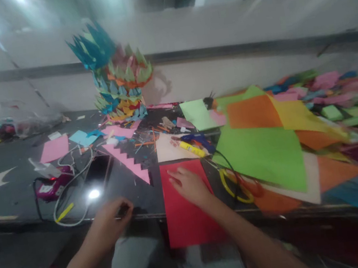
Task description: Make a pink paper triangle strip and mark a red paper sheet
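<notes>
My right hand [189, 185] lies on a red sheet of paper [192, 225], its fingers stretched toward the sheet's upper left. The near end of this sheet hangs past the table edge. At the front edge, left of the red sheet, my left hand [117, 213] is loosely curled; whatever it holds, if anything, is hidden. Between the hands and farther back lies a pink paper strip [130, 164] with a stepped edge. Beyond the red sheet is a pale sheet [166, 149], with a yellow marker-like tube [192, 148] and a blue-handled tool [196, 138] by it.
A phone [99, 169] with its light on lies near a white cable [58, 208] and a purple device [54, 184]. Green sheets [265, 157] and orange sheets [252, 112] pile up at right, beside yellow-handled scissors [228, 184]. Folded-paper crowns [122, 88] stand at the wall.
</notes>
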A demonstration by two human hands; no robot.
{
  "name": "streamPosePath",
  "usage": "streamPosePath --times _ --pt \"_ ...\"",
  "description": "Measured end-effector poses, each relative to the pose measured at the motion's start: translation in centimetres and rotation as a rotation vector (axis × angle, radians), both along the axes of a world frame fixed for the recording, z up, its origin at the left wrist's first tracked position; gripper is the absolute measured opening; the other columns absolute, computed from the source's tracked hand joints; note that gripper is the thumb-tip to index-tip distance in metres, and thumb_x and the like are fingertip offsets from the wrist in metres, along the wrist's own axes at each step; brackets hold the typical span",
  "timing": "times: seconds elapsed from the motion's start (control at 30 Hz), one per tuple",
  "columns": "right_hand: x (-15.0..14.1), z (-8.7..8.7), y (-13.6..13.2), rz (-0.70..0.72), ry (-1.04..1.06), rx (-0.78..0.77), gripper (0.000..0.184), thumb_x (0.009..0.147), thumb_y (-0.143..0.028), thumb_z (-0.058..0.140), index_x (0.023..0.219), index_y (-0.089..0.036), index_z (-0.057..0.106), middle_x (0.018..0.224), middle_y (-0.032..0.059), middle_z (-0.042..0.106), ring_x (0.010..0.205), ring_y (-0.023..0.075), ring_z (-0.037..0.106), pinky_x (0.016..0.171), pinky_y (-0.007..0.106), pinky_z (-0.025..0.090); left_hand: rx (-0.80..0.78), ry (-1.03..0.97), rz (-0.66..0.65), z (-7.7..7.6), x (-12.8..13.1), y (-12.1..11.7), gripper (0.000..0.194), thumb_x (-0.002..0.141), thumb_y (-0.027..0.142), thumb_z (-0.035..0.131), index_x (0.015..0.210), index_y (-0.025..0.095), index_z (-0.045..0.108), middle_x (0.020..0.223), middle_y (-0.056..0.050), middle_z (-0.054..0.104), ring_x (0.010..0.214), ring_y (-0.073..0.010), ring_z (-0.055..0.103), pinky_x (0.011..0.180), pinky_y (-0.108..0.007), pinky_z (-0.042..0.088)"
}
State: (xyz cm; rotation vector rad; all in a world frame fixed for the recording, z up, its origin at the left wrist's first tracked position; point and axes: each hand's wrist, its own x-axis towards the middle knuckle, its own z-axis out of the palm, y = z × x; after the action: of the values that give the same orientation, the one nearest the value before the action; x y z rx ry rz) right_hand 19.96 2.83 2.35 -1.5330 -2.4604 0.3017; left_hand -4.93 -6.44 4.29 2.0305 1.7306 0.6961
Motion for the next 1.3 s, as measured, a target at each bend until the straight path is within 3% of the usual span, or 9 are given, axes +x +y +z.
streamPosePath --times 0.13,0.23,0.37,0.5,0.63,0.77,0.83,0.97,1.3 --pt "0.0 -0.4 0.2 -0.003 -0.001 0.031 0.036 0.091 -0.031 0.038 0.122 -0.025 0.056 0.105 0.0079 0.061 0.095 0.0181 0.058 0.079 0.026 0.043 -0.043 0.045 0.045 0.0 -4.0 -1.7 0.015 0.074 0.029 0.048 0.071 0.021 0.06 0.077 -0.003 0.065 0.075 -0.019 0.06 0.071 -0.029 0.045" --pt "-0.1 -0.6 0.2 -0.005 -0.002 0.043 0.037 0.091 -0.031 0.037 0.122 -0.024 0.056 0.11 0.0089 0.06 0.099 0.0195 0.057 0.08 0.027 0.044 -0.103 0.052 0.118 0.9 -6.0 -1.6 0.018 0.075 0.037 0.049 0.074 0.022 0.06 0.085 -0.003 0.067 0.082 -0.0206 0.061 0.074 -0.029 0.044" --pt "-0.2 -0.8 0.3 0.0 -0.007 0.049 0.037 0.091 -0.031 0.037 0.122 -0.023 0.056 0.111 0.0088 0.06 0.1 0.0199 0.057 0.082 0.029 0.044 -0.03 0.082 0.371 1.8 -7.0 1.5 0.021 0.073 0.039 0.048 0.077 0.021 0.056 0.082 -0.003 0.065 0.079 -0.0208 0.06 0.072 -0.029 0.043" --pt "-0.2 -0.8 0.3 0.002 -0.012 0.059 0.037 0.091 -0.031 0.037 0.12 -0.023 0.057 0.104 0.0083 0.062 0.096 0.0196 0.059 0.078 0.028 0.045 0.103 0.153 0.463 1.4 -7.0 5.6 0.019 0.071 0.034 0.046 0.081 0.02 0.054 0.082 -0.004 0.063 0.079 -0.0208 0.06 0.073 -0.029 0.044" --pt "-0.2 -0.7 0.4 0.002 -0.006 0.06 0.036 0.09 -0.031 0.039 0.12 -0.023 0.057 0.104 0.0084 0.062 0.095 0.0192 0.059 0.076 0.027 0.046 0.191 0.309 0.527 0.4 -7.0 8.1 0.02 0.073 0.032 0.044 0.082 0.018 0.055 0.093 -0.011 0.06 0.092 -0.0264 0.057 0.082 -0.035 0.043" --pt "-0.2 -0.8 0.4 0.0 0.002 0.055 0.036 0.09 -0.031 0.039 0.121 -0.023 0.056 0.108 0.0088 0.061 0.099 0.0195 0.058 0.079 0.028 0.045 0.043 0.369 0.652 -0.3 -6.5 9.2 0.06 0.07 0.046 0.054 0.114 0.006 0.046 0.106 -0.022 0.057 0.102 -0.0352 0.055 0.083 -0.041 0.044" --pt "-0.3 -0.8 0.4 0.001 0.004 0.053 0.037 0.09 -0.031 0.039 0.121 -0.022 0.056 0.108 0.009 0.061 0.099 0.0198 0.058 0.08 0.029 0.045 -0.027 0.379 0.673 -0.3 -6.2 9.5 0.079 0.068 0.049 0.057 0.127 0.002 0.034 0.111 -0.024 0.057 0.104 -0.0373 0.055 0.083 -0.043 0.044" --pt "-0.3 -0.6 0.3 -0.001 0.002 0.052 0.036 0.09 -0.031 0.039 0.119 -0.023 0.057 0.106 0.0084 0.062 0.097 0.0196 0.059 0.079 0.028 0.046 -0.065 0.396 0.701 0.2 -5.8 9.6 0.095 0.068 0.051 0.057 0.139 0.004 0.016 0.122 -0.027 0.051 0.111 -0.0398 0.051 0.085 -0.046 0.043" --pt "-0.2 -0.8 0.3 -0.008 0.017 0.062 0.036 0.09 -0.031 0.039 0.12 -0.024 0.057 0.112 0.0083 0.061 0.1 0.0195 0.058 0.081 0.029 0.045 -0.102 0.318 0.643 0.5 -5.9 8.6 0.093 0.07 0.049 0.058 0.141 0.007 0.015 0.126 -0.026 0.049 0.112 -0.0401 0.05 0.088 -0.048 0.042"
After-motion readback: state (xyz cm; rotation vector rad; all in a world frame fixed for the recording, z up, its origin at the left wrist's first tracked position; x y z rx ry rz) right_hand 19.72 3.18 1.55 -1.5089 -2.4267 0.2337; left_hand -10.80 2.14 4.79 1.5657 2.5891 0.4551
